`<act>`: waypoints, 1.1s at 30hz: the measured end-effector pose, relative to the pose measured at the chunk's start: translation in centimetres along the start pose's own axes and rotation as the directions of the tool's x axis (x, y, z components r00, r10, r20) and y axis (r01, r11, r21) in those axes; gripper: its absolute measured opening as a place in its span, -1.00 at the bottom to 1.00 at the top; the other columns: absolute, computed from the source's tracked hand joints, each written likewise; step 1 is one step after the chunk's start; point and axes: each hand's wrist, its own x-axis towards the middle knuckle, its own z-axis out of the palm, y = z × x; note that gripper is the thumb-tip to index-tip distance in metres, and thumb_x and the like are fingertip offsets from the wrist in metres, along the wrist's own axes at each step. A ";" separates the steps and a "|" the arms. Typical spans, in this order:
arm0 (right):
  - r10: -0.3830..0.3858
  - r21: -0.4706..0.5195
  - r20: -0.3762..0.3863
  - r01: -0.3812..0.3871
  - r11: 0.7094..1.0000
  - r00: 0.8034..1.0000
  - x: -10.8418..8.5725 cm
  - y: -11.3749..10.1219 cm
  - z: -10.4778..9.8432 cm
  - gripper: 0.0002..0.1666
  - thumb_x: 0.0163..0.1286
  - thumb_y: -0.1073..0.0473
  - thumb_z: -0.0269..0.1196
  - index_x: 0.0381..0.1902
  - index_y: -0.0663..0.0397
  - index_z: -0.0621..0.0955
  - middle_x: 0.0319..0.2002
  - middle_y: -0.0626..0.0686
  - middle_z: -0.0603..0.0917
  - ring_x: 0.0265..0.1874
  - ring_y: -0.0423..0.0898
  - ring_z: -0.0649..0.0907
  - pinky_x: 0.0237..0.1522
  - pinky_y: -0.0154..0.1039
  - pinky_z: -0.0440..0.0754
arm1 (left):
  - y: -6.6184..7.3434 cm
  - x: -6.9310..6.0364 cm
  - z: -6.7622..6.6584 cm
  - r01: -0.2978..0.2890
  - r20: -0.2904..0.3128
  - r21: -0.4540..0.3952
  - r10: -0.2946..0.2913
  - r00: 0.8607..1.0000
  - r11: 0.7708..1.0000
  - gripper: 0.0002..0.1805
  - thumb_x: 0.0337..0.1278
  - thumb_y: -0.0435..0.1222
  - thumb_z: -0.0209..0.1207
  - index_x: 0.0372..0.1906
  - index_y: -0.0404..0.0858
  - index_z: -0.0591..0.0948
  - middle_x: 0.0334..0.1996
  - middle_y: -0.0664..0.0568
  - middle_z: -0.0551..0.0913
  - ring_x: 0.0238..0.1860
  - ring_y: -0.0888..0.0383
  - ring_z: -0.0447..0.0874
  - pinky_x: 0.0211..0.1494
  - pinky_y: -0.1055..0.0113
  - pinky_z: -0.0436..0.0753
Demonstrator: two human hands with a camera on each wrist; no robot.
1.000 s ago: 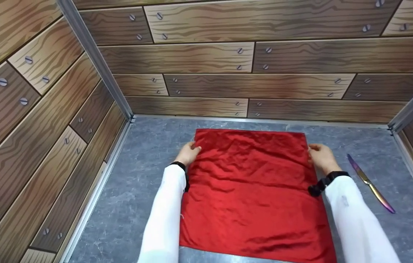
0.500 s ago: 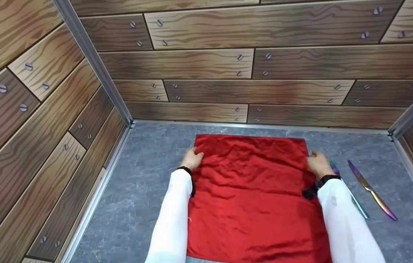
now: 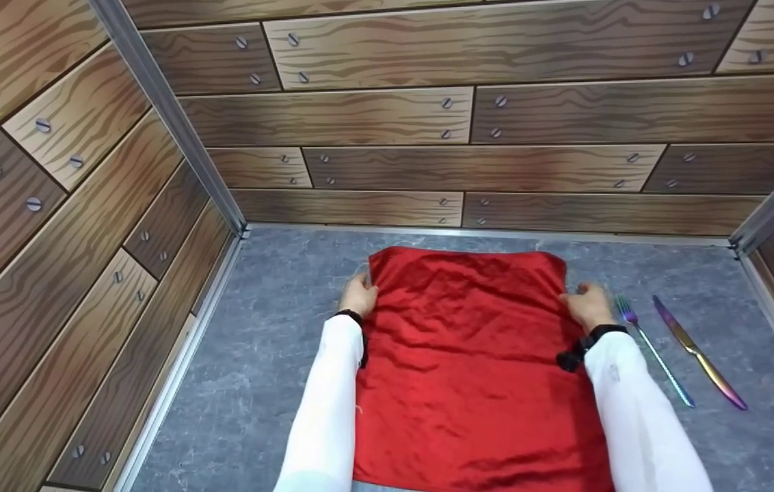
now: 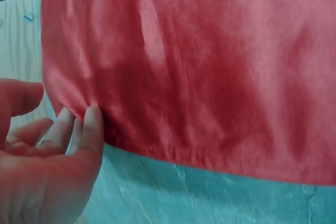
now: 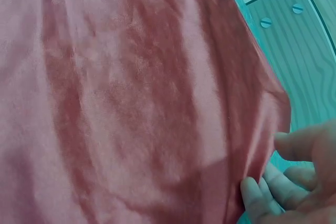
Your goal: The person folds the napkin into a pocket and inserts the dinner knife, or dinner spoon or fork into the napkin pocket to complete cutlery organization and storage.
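A red cloth (image 3: 469, 355) lies spread and wrinkled between two bare hands, its far corners curving upward. My left hand (image 3: 359, 296) is at its left edge; in the left wrist view that hand (image 4: 52, 161) touches the cloth (image 4: 184, 77) edge with its fingertips, another digit held apart. On the opposite side is my right hand (image 3: 589, 305). The right wrist view shows the right hand (image 5: 299, 177) with fingertips against the bulging edge of the cloth (image 5: 136, 93), fingers loosely bent. Neither hand shows a firm grip.
Right of the right hand, a shiny multicoloured fork (image 3: 657, 353) and a knife (image 3: 698, 352) lie on the grey marbled surface (image 3: 257, 342). Wood-patterned walls (image 3: 387, 116) with metal edging rise at the back and both sides.
My right hand has moved left and the cloth's right edge has shifted inward. The left hand has moved slightly right. The fork, hidden earlier by the right arm, is visible.
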 end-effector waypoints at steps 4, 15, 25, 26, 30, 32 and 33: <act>0.020 0.008 -0.003 -0.020 1.000 1.000 -0.2 0.2 0.3 -0.27 0.50 0.16 0.20 0.42 0.56 0.30 0.38 0.52 0.33 0.36 0.38 0.36 0.39 0.16 0.36 | 0.1 -0.1 0.5 0.026 -0.051 0.051 -0.023 0.998 0.998 -0.54 0.32 -0.32 0.24 0.24 -0.49 0.58 0.16 -0.31 0.65 0.25 -0.17 0.58 0.35 0.11 0.49; -0.084 0.032 -0.100 0.088 0.996 0.991 -0.2 -0.5 0.7 -0.51 0.43 0.28 0.20 0.18 0.56 0.45 0.07 0.48 0.54 -0.13 0.10 0.71 -0.03 -0.12 0.68 | 0.5 -0.2 0.4 0.055 -0.084 0.034 -0.052 0.995 0.998 -0.88 0.24 -0.37 0.23 -0.15 -0.30 0.61 -0.11 -0.18 0.70 -0.01 -0.10 0.66 0.16 0.13 0.57; -0.061 0.573 0.008 0.045 0.819 0.998 -0.4 -2.5 1.5 -0.71 0.49 0.49 0.09 0.10 0.43 0.32 -0.01 0.20 0.37 -0.36 -0.17 0.72 -0.07 -0.23 0.74 | 1.6 0.6 0.2 0.027 -0.049 -0.407 -0.052 0.997 0.913 -0.77 0.39 -0.46 0.14 0.07 -0.45 0.54 -0.11 -0.23 0.62 -0.29 -0.22 0.74 -0.26 0.19 0.78; -0.056 0.597 0.014 0.037 0.801 0.998 -0.4 -2.7 1.5 -0.72 0.49 0.49 0.09 0.09 0.40 0.33 -0.01 0.18 0.37 -0.35 -0.17 0.71 -0.07 -0.26 0.74 | 1.8 0.6 0.1 0.035 -0.047 -0.433 -0.061 0.997 0.901 -0.78 0.41 -0.46 0.14 0.06 -0.46 0.56 -0.11 -0.22 0.63 -0.28 -0.22 0.73 -0.29 0.22 0.77; -0.045 0.674 0.063 -0.009 0.739 0.997 -0.5 -3.5 1.1 -0.52 0.47 0.52 0.08 0.31 0.43 0.29 0.07 0.17 0.34 -0.29 -0.17 0.66 -0.04 -0.30 0.72 | 2.4 0.6 -0.1 0.085 -0.013 -0.506 -0.106 0.994 0.858 -0.74 0.36 -0.52 0.14 0.08 -0.52 0.61 -0.06 -0.24 0.63 -0.36 0.00 0.65 -0.45 0.41 0.68; -0.044 0.702 0.097 -0.037 0.711 0.994 -0.6 -3.8 0.8 -0.34 0.46 0.55 0.05 0.48 0.40 0.20 0.24 0.23 0.28 -0.27 -0.17 0.66 0.00 -0.31 0.70 | 2.5 0.6 -0.2 0.118 0.028 -0.520 -0.121 0.992 0.846 -0.66 0.29 -0.58 0.12 0.14 -0.54 0.60 -0.02 -0.26 0.64 -0.40 0.15 0.57 -0.51 0.49 0.61; -0.042 0.716 0.113 -0.052 0.696 0.993 -0.7 -4.0 0.7 -0.27 0.46 0.56 0.04 0.54 0.37 0.15 0.33 0.26 0.22 -0.27 -0.18 0.65 0.01 -0.33 0.69 | 2.5 0.6 -0.3 0.133 0.051 -0.520 -0.125 0.991 0.844 -0.61 0.25 -0.60 0.09 0.17 -0.54 0.59 -0.02 -0.26 0.64 -0.43 0.19 0.54 -0.53 0.52 0.58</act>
